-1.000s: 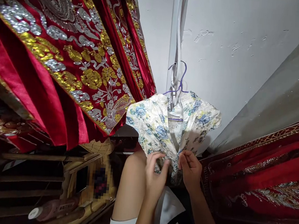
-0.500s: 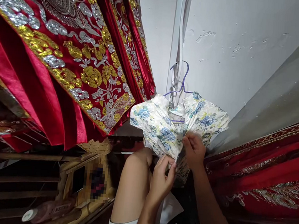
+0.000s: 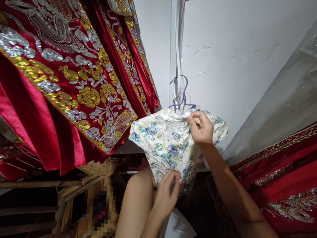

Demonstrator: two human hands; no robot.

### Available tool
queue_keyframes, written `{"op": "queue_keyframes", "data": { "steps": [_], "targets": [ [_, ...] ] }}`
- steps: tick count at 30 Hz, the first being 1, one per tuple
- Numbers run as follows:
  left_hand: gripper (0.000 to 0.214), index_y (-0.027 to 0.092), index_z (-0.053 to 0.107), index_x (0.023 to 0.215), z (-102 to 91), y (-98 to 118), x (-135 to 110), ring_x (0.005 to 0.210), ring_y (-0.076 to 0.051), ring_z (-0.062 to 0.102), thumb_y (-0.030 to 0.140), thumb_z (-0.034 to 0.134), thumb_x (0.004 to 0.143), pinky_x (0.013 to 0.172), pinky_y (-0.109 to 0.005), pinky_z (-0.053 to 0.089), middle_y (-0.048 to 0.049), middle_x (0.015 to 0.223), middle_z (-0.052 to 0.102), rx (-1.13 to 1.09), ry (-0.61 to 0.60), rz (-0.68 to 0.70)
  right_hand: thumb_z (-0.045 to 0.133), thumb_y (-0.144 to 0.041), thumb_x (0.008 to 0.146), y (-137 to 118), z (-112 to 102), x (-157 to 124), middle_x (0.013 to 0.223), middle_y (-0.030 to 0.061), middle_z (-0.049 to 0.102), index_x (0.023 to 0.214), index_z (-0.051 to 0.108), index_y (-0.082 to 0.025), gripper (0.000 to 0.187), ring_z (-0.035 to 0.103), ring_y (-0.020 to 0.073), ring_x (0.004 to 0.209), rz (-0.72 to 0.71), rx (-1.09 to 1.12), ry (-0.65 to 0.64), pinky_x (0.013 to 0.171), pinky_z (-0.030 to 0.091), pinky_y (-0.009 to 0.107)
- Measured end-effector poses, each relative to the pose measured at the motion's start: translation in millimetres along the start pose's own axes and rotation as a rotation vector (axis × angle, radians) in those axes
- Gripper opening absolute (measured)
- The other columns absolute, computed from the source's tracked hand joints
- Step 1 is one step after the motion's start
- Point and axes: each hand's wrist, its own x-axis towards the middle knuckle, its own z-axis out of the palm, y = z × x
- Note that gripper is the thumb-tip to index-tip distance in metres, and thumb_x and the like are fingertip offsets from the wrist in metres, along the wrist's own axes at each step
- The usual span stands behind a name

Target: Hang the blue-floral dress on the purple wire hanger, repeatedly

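A white floral blouse [image 3: 170, 138] with blue and yellow flowers hangs on a purple hanger [image 3: 184, 95]. The hanger's hook is beside a pale strap [image 3: 178, 50] that runs down the wall. Up at the neckline, my right hand [image 3: 200, 126] pinches the edge of the blouse. Lower down, my left hand [image 3: 169, 190] is closed on the front edge near the middle, its thumb and fingertips together. Between the two hands the front edge is drawn fairly straight, and the neck opening is mostly covered.
Red cloth with gold and silver sequins [image 3: 89, 96] hangs at the left. More red embroidered cloth [image 3: 292, 175] and sheer grey fabric [image 3: 293, 97] stand at the right. A bamboo frame [image 3: 62, 199] and woven hat-like item [image 3: 101, 167] sit low left.
My right hand has moved up from mid-front to the neckline, pulling the edge across, so the open neck has closed over. My left hand stays low on the front edge.
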Motion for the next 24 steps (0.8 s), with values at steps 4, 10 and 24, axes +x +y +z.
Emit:
{"op": "queue_keyframes", "data": {
  "steps": [4, 10, 24],
  "targets": [
    [0.014, 0.022, 0.068, 0.104, -33.5, 38.7, 65.0, 0.081, -0.018, 0.06, 0.03, 0.058, 0.098, 0.076, -0.029, 0.046, -0.0043, 0.087, 0.065, 0.096, 0.145, 0.262, 0.059, -0.037, 0.096, -13.3, -2.3, -12.4, 0.055, -0.0076, 0.032, 0.084, 0.056, -0.023, 0.019, 0.028, 0.0093, 0.046, 0.049, 0.035, -0.017, 0.047, 0.02, 0.026],
    [0.02, 0.019, 0.07, 0.103, -59.8, 80.3, 155.7, 0.074, -0.015, 0.059, 0.034, 0.059, 0.098, 0.068, -0.026, 0.044, -0.0021, 0.086, 0.068, 0.071, 0.022, 0.392, 0.057, -0.036, 0.097, -12.9, -3.2, -9.5, 0.051, -0.0077, 0.036, 0.084, 0.06, -0.023, 0.018, 0.03, 0.0094, 0.044, -0.024, -0.109, -0.035, 0.048, 0.027, 0.025],
    [0.029, 0.019, 0.057, 0.077, -136.9, 45.3, 190.8, 0.063, -0.01, 0.055, 0.041, 0.073, 0.088, 0.066, -0.022, 0.051, 0.0034, 0.067, 0.055, -0.472, 0.679, 0.249, 0.059, -0.04, 0.094, 50.5, -6.8, -58.5, 0.05, -0.0065, 0.047, 0.083, 0.071, -0.024, 0.023, 0.037, 0.0102, 0.044, 0.045, -0.109, -0.479, 0.05, 0.032, 0.024]
  ]
}}
